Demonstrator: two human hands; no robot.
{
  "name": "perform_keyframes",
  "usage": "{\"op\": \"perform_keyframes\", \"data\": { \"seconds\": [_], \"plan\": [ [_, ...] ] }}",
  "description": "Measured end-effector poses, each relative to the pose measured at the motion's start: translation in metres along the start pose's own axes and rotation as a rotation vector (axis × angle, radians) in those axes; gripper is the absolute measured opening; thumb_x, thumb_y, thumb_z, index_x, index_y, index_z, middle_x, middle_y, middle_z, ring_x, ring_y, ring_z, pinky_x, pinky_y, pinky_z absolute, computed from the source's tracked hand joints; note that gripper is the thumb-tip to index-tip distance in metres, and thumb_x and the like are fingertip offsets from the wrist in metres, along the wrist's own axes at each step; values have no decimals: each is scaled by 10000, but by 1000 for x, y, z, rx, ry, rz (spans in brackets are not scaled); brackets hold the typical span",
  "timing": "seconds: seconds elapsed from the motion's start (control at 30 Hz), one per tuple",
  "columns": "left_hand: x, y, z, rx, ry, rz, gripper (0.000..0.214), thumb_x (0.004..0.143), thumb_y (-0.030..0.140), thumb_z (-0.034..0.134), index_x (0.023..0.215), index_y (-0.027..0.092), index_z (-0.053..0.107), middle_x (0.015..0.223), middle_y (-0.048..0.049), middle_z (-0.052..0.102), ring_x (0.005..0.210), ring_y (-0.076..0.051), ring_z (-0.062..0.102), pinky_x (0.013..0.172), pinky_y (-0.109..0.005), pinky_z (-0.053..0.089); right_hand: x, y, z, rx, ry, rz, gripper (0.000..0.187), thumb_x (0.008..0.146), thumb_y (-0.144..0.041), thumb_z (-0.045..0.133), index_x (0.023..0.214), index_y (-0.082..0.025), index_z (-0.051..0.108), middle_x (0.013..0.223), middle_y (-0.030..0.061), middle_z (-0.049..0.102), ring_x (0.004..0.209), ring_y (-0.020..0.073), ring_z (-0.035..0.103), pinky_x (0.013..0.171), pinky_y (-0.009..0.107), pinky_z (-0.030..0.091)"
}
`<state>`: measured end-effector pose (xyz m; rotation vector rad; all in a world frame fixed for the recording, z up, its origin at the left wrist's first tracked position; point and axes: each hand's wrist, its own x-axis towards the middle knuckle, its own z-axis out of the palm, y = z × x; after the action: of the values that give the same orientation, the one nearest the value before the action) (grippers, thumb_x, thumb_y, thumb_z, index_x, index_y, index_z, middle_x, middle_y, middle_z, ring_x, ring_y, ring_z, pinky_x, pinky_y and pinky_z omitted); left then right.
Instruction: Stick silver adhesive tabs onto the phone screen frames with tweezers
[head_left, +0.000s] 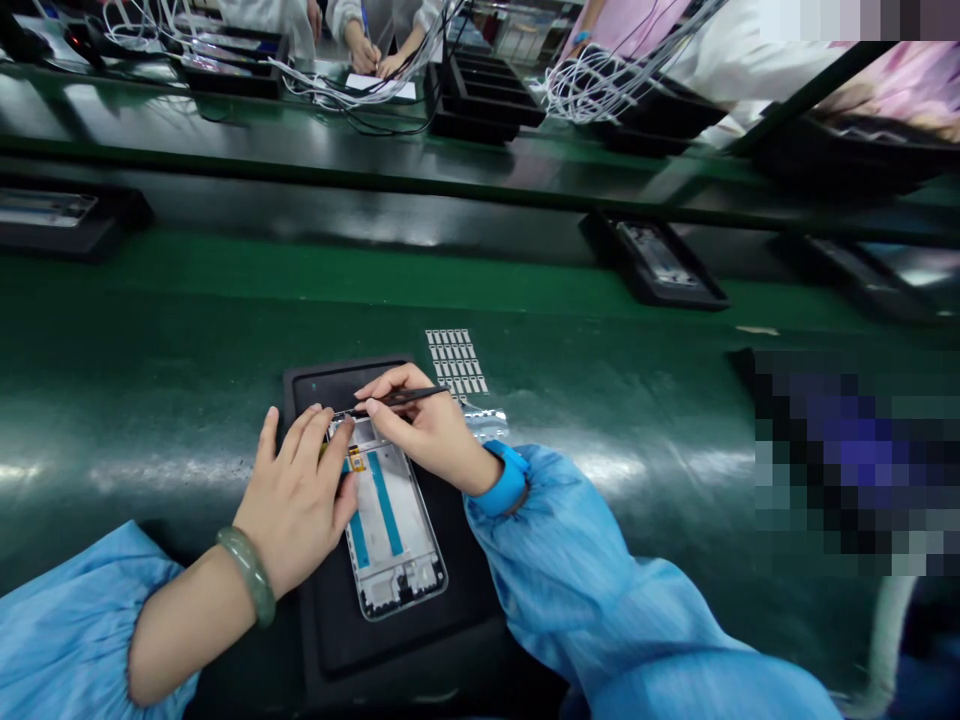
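A silver phone mid-frame (391,525) lies on a black work mat (337,640), with blue strips and a small orange-and-yellow part near its top end. My left hand (296,500) rests over the frame's upper left corner, its fingers gripping that edge. My right hand (420,425) holds black tweezers (397,399), their tips at the frame's top edge. A jade bangle (247,575) circles my left wrist, and a blue band (504,480) circles my right. Part of the frame is hidden under my left hand.
A sheet of small silver labels (456,360) lies just beyond the mat on a green conveyor belt (165,370). Black trays (652,262) sit farther along. Across the line, co-workers' hands (364,45) work among white cable bundles (600,85). A pixelated patch (847,460) covers the right.
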<state>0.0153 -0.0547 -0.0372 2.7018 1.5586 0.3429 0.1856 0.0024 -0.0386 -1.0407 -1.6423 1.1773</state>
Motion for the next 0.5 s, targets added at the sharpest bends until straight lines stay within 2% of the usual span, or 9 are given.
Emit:
{"op": "perform_keyframes", "data": {
  "seconds": [0.3,0.5],
  "plan": [
    [-1,0,1,-8,8,-1,422,854,274,421,1229,92,491,1236,-186,505,1205,-322,413,1021,-592,246,0,-2,1,-83,-41,-55,79,820,-204,554,886,-201,511,955,37,618,861,138,622,768,291,525],
    [-1,-1,1,-20,13,-6,423,848,271,427,1232,104,486,1234,-180,506,1208,-322,414,1025,-593,241,-1,-3,0,-103,2,-72,57,818,-200,537,864,-203,503,933,37,621,839,143,624,738,289,523]
  ]
}}
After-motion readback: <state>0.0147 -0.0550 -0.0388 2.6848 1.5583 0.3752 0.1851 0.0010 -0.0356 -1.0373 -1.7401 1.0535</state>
